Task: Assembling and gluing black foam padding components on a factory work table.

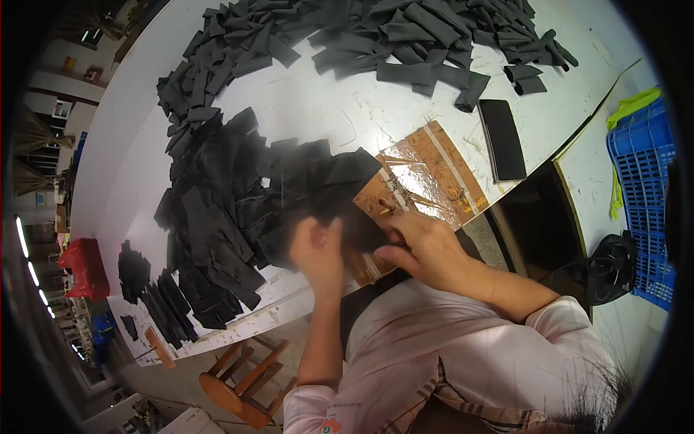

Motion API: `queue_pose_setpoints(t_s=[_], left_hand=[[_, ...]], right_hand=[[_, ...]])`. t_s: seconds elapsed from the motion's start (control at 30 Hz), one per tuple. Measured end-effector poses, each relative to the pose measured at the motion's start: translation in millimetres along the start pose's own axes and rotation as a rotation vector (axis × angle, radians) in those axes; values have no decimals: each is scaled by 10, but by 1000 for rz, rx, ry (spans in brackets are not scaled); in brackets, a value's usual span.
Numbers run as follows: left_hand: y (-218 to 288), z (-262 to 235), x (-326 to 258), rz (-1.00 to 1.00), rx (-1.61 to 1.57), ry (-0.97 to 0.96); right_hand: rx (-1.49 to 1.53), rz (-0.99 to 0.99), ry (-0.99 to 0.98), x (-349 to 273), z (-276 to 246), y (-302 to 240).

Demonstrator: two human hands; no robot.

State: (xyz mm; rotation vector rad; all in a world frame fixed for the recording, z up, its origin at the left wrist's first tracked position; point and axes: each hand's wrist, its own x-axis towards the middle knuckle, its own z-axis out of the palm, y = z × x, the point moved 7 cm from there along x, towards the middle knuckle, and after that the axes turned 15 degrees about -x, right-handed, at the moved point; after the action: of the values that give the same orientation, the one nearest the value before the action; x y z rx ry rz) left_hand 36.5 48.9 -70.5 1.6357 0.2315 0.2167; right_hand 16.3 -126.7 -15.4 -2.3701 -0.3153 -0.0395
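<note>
Smeared by motion, my left hand [316,249] is over the near edge of a heap of flat black fabric pieces [224,217]; its fingers look curled, but what they hold is unclear. My right hand [431,249] is closed, thumb and fingers pinched at the edge of a dark fabric piece [363,230] between the two hands. A short brown stick-like tip [387,205] shows beside its fingers; I cannot tell whether the hand holds it. Under and beyond this hand lies a brown board [452,163] with shiny clear tape across it.
More black pieces, many rolled or folded, are heaped along the far side of the white table [303,101]. A dark phone [502,141] lies right of the board. Blue crate [643,188] at right, red bag [83,267] at left, wooden stool [242,383] below the table.
</note>
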Motion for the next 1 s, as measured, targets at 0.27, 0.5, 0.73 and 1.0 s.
queue_pose_setpoints(t_s=[0.27, 0.5, 0.73, 1.0], left_hand=[[89, -195, -253, -77, -353, -119], [77, -388, -286, -45, -347, -170], [380, -680, 6, 37, -491, -126], [612, -579, 102, -83, -17, -471]], right_hand=[[139, -111, 115, 180, 156, -272], [376, -36, -159, 443, 463, -334], [151, -409, -208, 690, 424, -664], [30, -558, -312, 719, 479, -818]])
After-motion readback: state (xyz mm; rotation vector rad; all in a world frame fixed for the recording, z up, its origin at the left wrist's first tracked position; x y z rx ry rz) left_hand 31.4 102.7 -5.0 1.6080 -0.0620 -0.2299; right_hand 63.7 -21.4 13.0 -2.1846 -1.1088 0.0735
